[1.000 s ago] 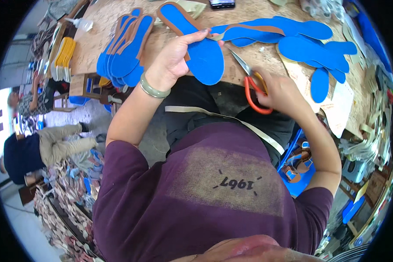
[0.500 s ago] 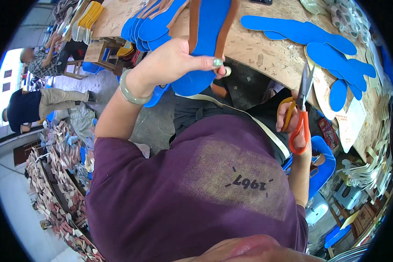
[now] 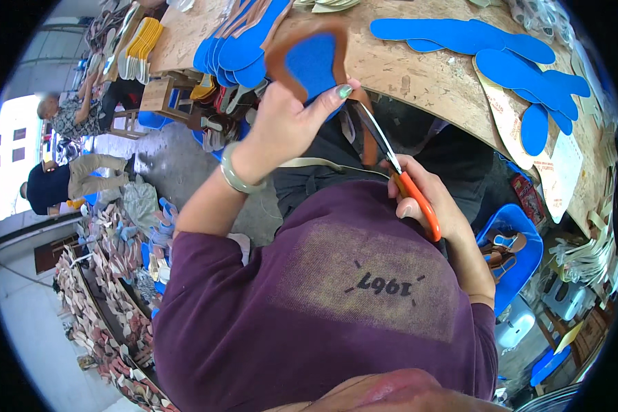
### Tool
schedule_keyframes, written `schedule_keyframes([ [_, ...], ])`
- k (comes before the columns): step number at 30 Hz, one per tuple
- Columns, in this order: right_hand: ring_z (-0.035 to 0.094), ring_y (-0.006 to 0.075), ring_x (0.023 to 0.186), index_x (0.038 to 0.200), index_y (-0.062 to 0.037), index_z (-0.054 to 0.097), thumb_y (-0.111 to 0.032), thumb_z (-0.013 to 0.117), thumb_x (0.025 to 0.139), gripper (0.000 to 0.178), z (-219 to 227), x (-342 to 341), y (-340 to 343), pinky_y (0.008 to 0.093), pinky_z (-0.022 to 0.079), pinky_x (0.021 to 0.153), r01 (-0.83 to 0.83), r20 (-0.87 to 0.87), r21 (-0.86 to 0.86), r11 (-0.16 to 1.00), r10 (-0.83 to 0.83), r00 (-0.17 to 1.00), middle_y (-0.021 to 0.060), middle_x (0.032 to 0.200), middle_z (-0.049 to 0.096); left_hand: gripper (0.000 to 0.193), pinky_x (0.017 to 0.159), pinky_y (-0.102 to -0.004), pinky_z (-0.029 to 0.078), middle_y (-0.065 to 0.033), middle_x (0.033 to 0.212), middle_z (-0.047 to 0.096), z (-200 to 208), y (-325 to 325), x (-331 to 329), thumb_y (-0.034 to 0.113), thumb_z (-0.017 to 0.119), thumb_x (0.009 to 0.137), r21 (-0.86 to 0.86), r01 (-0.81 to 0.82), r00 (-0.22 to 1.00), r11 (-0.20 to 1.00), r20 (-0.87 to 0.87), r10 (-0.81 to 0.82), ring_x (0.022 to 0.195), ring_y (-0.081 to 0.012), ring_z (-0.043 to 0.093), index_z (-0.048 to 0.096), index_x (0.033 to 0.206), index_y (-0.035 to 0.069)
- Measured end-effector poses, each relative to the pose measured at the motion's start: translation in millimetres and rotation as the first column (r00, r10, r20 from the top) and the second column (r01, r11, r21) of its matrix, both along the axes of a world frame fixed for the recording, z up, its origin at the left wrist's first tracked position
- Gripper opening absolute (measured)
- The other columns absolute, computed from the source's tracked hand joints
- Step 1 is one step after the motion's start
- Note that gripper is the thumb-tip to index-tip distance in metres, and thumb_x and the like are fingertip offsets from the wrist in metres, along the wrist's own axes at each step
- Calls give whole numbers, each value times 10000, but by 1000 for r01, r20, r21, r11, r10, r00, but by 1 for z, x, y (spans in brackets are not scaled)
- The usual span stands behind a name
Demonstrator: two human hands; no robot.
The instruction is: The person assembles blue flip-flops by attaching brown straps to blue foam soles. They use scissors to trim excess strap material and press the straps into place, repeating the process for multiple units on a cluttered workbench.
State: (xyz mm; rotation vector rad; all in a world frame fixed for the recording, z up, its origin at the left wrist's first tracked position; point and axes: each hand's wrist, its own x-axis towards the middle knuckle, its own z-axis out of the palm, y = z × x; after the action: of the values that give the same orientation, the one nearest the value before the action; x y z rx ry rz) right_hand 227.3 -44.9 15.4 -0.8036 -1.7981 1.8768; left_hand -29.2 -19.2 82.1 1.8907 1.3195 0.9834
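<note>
My left hand [image 3: 281,130] grips a blue insole [image 3: 312,65] with a brown strip along its edge. Its thumb presses on the near part of the insole, and the brown edging is blurred by motion. A loose tail of the brown strip [image 3: 369,141] hangs down beside the fingers. My right hand [image 3: 438,189] is closed round the orange-handled scissors [image 3: 419,199]. Their blades look nearly together and point up and left, with the tips at the brown strip just right of my left fingers. Whether the blades touch the strip I cannot tell.
Blue insoles [image 3: 453,34] lie on the wooden table [image 3: 412,75], and brown-edged ones [image 3: 244,48] overlap at its left. A blue basket [image 3: 529,275] holding sandals stands at right. Heaped pieces [image 3: 110,295] lie at left. Two people are at far left.
My right hand has brought the scissors left to the brown strip, and their blades have closed from a small gap. My left hand has come slightly lower and right, and the insole has tilted.
</note>
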Motion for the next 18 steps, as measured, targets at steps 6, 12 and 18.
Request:
schedule_keyframes([
  [6,608,230,729,1245,-54,439,-592,690,730,786,4,-9,12,340,469,684,21,28,-7,1000,-21,999,71,787,582,176,903,-334,451,-173,1123,583,-37,6,14,87,587,911,404,-74,997,912,61,55,1057,-254,564,524,1052,4],
  [12,621,368,861,1259,-54,423,-618,704,674,860,9,-15,15,401,479,740,95,243,185,978,-139,960,154,894,610,228,718,-271,422,-105,995,466,-54,14,18,158,664,869,615,-129,969,778,-88,230,871,-198,485,559,1038,45],
  [18,619,388,886,1262,-49,419,-622,711,651,887,12,-14,16,410,483,756,121,324,214,969,-187,927,178,914,609,228,673,-272,395,-81,910,470,-64,22,15,143,703,831,653,-136,970,745,-65,234,795,-191,482,582,1000,50],
])
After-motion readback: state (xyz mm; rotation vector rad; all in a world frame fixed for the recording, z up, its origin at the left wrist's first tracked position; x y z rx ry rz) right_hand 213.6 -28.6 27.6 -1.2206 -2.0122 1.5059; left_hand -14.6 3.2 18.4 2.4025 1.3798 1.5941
